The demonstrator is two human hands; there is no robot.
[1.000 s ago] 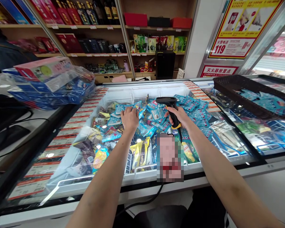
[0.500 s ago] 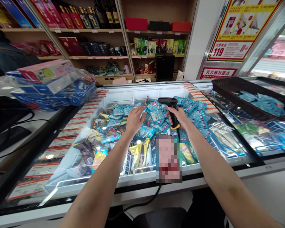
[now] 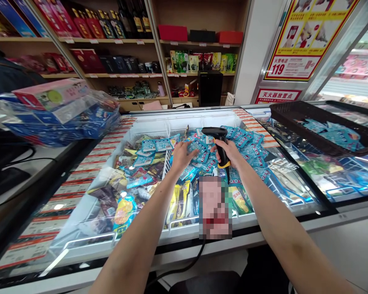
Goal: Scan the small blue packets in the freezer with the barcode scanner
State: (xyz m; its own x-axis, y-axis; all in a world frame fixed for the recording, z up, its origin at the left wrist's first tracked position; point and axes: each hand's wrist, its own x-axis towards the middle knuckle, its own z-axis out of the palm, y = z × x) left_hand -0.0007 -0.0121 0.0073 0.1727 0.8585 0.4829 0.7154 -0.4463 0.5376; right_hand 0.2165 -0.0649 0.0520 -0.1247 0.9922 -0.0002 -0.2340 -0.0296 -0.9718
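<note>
My right hand is wrapped round the handle of a black barcode scanner with a yellow-edged base. The scanner's head points left, over a spread of small blue packets. My left hand reaches over the packets left of the scanner, thumb apart from the other fingers. Its fingertips are at the packets; whether they press on one I cannot make out. Beneath lies a glass-topped freezer with wrapped ice creams inside, among them yellow packs. A pixelated patch hides what lies below the scanner.
A dark basket holding more blue packets stands on the right. Boxes in clear plastic are stacked at left. A black cable hangs over the freezer's front edge. Stocked shelves line the back; a person's dark sleeve shows at far left.
My left hand has moved slightly right and down, closer to the scanner, its fingers now over the middle packets. The right hand keeps the scanner in nearly the same place. The view has shifted a little.
</note>
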